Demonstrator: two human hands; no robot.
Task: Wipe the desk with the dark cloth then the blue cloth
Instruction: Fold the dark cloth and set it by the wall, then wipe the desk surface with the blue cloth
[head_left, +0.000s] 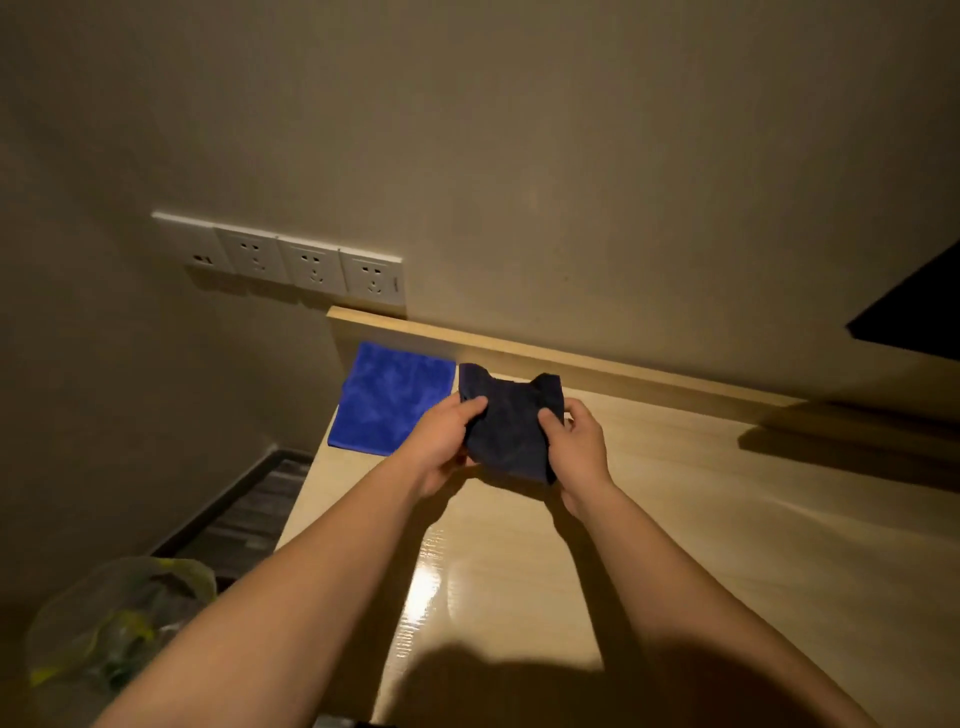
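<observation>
Both hands' fingers gripping dark cloth (511, 431) above desk (675, 519), blue cloth (392, 399) flat beside

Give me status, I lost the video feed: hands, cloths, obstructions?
Left hand and right hand both gripping dark cloth, lifted. Blue cloth flat on desk, untouched. Nothing obstructing.
</observation>
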